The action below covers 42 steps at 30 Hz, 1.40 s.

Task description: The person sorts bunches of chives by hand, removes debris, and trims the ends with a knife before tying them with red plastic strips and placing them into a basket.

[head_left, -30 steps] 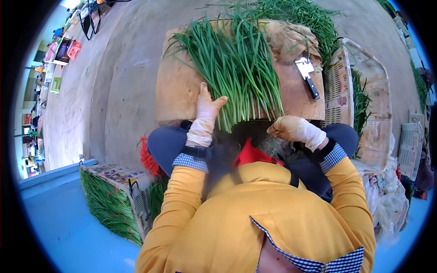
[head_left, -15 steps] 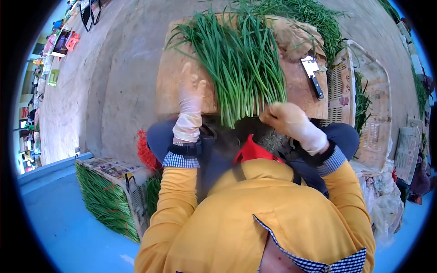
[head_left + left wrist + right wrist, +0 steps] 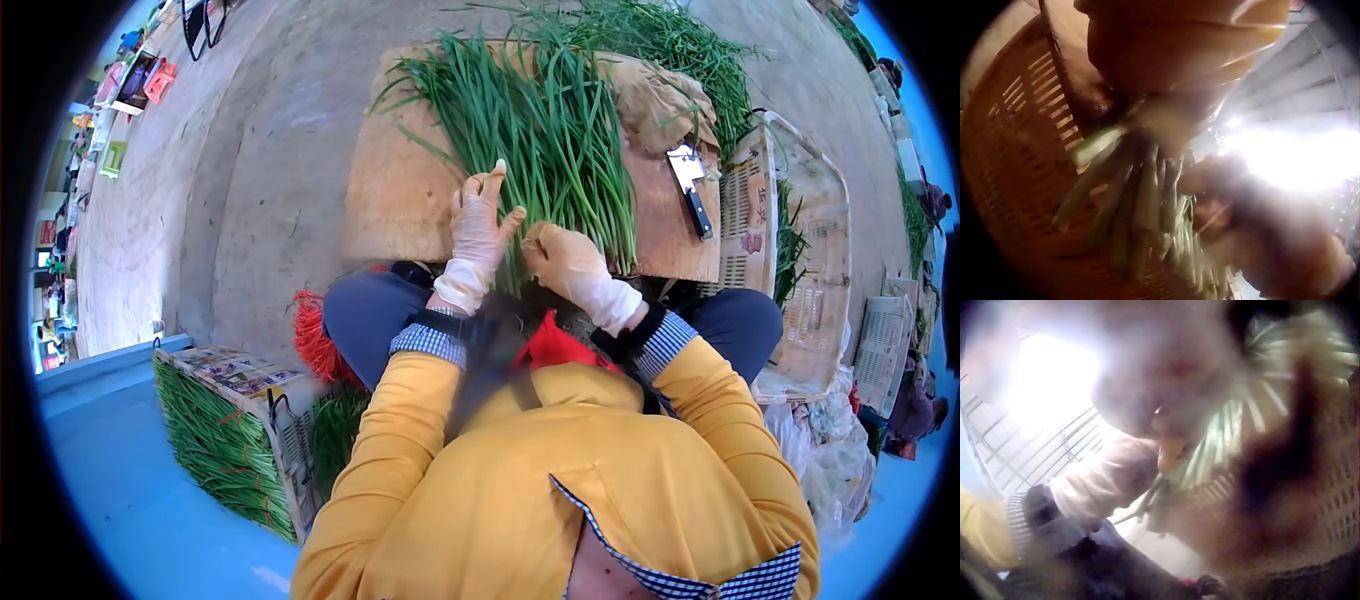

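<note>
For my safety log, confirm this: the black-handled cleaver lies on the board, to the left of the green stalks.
Wrong side: the black-handled cleaver lies on the board, to the right of the green stalks, as the head view shows.

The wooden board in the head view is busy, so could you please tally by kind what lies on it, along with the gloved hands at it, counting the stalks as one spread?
Green stalks, as one spread: 1
Knife: 1
Crumpled brown cloth: 1
Gloved hands, left hand and right hand: 2
Total: 5
</note>
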Each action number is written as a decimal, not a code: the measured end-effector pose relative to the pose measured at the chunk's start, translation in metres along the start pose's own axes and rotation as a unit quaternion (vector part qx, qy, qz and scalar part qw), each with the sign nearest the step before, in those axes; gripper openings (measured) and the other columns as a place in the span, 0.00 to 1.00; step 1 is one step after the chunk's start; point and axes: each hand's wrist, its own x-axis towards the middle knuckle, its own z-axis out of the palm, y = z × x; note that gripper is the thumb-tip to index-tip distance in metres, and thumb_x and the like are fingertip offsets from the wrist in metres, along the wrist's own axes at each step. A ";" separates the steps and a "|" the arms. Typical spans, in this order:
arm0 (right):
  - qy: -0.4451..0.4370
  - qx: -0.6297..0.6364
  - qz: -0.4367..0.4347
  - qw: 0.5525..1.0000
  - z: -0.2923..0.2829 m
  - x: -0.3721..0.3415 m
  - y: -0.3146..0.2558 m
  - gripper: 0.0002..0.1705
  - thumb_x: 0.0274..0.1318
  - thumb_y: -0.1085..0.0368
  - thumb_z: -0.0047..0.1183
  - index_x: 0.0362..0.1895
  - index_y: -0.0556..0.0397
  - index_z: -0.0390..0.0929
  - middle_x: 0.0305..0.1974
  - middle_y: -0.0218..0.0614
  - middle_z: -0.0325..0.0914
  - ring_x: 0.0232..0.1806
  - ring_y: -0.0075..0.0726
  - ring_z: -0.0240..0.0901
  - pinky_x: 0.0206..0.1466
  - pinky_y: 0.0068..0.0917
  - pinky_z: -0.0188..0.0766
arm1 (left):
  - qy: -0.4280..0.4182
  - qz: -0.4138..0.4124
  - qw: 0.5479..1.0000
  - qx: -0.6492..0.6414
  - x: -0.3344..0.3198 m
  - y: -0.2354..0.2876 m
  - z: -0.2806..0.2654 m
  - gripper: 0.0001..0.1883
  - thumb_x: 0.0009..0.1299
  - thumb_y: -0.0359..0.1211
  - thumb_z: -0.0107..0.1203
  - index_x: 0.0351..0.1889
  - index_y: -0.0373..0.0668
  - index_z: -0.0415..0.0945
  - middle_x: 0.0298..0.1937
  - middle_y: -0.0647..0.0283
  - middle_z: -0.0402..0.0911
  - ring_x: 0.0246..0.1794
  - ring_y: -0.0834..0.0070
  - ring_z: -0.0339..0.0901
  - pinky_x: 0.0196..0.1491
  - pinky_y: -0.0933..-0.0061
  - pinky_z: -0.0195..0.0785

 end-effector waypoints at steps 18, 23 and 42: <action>-0.007 0.005 -0.029 1.000 0.015 0.022 0.017 0.06 0.57 0.67 0.45 0.36 0.52 0.74 0.26 0.34 0.74 0.26 0.35 0.69 0.29 0.29 0.66 | -0.102 0.129 0.982 -0.090 0.021 -0.002 -0.011 0.23 0.59 0.25 0.52 0.54 0.52 0.75 0.43 0.63 0.76 0.43 0.65 0.71 0.52 0.67 0.58; -0.299 -0.014 -0.177 0.938 -0.041 -0.010 -0.025 0.10 0.60 0.62 0.43 0.35 0.52 0.74 0.26 0.34 0.74 0.29 0.38 0.71 0.35 0.30 0.69 | -0.139 0.085 0.980 -0.114 0.016 -0.012 0.000 0.21 0.60 0.27 0.53 0.53 0.51 0.76 0.44 0.64 0.74 0.40 0.65 0.70 0.51 0.68 0.59; 0.049 -0.151 0.091 0.983 -0.034 0.101 0.004 0.21 0.55 0.60 0.51 0.52 0.54 0.71 0.37 0.49 0.79 0.38 0.49 0.77 0.43 0.37 0.71 | -0.089 0.171 0.981 -0.012 -0.004 0.011 0.008 0.28 0.53 0.37 0.63 0.54 0.45 0.71 0.59 0.54 0.67 0.62 0.53 0.62 0.60 0.57 0.60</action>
